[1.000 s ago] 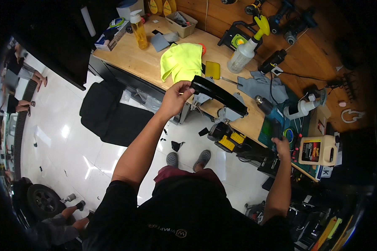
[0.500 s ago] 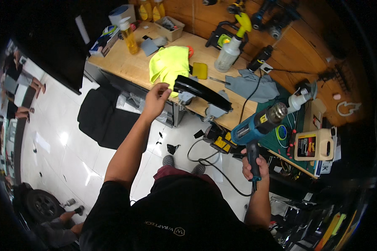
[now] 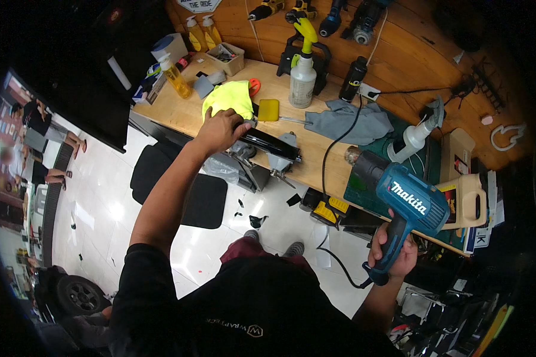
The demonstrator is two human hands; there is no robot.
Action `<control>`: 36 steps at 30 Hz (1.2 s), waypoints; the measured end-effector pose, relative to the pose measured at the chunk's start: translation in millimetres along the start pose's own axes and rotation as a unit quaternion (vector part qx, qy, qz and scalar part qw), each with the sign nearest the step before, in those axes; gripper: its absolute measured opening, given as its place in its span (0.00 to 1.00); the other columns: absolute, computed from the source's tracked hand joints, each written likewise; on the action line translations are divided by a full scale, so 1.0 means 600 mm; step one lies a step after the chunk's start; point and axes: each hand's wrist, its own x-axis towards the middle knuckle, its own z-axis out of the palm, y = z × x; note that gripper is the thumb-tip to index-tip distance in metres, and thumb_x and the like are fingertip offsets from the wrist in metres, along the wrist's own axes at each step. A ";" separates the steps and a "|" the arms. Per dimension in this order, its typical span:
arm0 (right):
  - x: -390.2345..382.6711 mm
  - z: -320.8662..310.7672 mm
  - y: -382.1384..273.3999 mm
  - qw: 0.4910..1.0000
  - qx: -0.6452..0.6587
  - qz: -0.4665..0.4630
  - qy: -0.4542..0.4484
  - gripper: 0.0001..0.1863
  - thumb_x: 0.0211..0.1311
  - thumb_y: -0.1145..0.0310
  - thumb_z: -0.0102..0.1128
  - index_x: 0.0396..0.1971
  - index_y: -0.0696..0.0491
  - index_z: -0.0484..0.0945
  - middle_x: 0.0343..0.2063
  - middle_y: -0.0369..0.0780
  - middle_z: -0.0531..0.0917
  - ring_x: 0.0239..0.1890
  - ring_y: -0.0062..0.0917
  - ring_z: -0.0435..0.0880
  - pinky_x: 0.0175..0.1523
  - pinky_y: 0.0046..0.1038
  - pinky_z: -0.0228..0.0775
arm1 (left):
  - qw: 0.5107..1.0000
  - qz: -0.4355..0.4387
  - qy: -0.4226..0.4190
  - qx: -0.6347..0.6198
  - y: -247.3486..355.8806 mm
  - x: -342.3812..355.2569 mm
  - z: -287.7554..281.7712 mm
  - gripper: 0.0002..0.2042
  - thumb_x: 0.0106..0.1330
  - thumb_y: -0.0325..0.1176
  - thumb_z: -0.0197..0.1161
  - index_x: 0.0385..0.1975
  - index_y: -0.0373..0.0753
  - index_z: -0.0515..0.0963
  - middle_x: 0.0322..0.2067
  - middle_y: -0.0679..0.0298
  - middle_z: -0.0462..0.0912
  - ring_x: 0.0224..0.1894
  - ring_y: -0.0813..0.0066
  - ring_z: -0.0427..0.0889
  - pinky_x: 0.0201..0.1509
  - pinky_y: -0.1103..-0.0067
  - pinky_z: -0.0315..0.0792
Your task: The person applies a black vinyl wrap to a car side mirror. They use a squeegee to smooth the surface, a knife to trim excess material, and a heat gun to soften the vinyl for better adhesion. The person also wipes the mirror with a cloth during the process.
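My right hand (image 3: 404, 254) is wrapped round the handle of a blue and black heat gun (image 3: 414, 199). Its metal nozzle faces left across the bench edge, apart from a long glossy black curved part (image 3: 271, 144). That part rests on a grey clamp-like holder (image 3: 284, 159) at the front edge of the wooden workbench (image 3: 315, 134). My left hand (image 3: 220, 132) bends over the part's left end, fingers curled and thumb against it; the fingertips are partly hidden. Just behind that hand lies a bright yellow cloth (image 3: 229, 96).
A yellow squeegee (image 3: 268, 110), a grey cloth (image 3: 348, 122), spray bottles (image 3: 302, 80) and a beige jug (image 3: 471, 199) stand or lie on the bench. The gun's black cord (image 3: 326, 178) crosses the bench edge. Below are a black chair (image 3: 181, 187) and dark scraps (image 3: 256, 221) on the floor.
The heat gun has turned from pointing up and away to pointing left toward the black part. My left hand has moved onto the part's left end. The head view has shifted.
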 end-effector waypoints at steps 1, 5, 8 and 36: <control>-0.003 0.003 -0.006 1.000 -0.016 -0.001 0.024 0.36 0.65 0.56 0.46 0.65 0.62 0.49 0.32 0.46 0.71 0.21 0.25 0.75 0.19 0.26 0.76 | 1.000 0.020 0.013 0.013 0.005 0.003 0.006 0.18 0.69 0.47 0.52 0.43 0.40 0.79 0.42 0.57 0.79 0.51 0.58 0.76 0.65 0.48 0.53; -0.024 0.031 -0.025 0.989 -0.103 -0.025 0.101 0.33 0.66 0.54 0.47 0.58 0.65 0.54 0.32 0.49 0.72 0.19 0.26 0.76 0.16 0.25 0.74 | 0.987 0.159 0.022 -0.020 0.057 0.005 0.025 0.19 0.63 0.47 0.59 0.45 0.38 0.78 0.45 0.57 0.78 0.55 0.59 0.73 0.68 0.49 0.50; -0.032 0.061 -0.019 0.987 -0.111 -0.042 0.111 0.34 0.70 0.48 0.43 0.58 0.64 0.53 0.31 0.49 0.71 0.17 0.25 0.74 0.14 0.23 0.72 | 0.976 0.209 0.000 -0.068 0.087 0.021 0.047 0.21 0.63 0.46 0.60 0.49 0.39 0.75 0.46 0.57 0.77 0.55 0.58 0.73 0.68 0.50 0.51; 0.039 0.070 -0.013 0.884 -0.338 -0.018 0.323 0.30 0.47 0.65 0.69 0.46 0.67 0.66 0.24 0.45 0.76 0.18 0.28 0.75 0.22 0.26 0.70 | 0.980 -0.195 -0.040 0.010 -0.322 0.170 0.210 0.29 0.58 0.46 0.64 0.59 0.40 0.68 0.54 0.50 0.74 0.54 0.47 0.74 0.54 0.63 0.73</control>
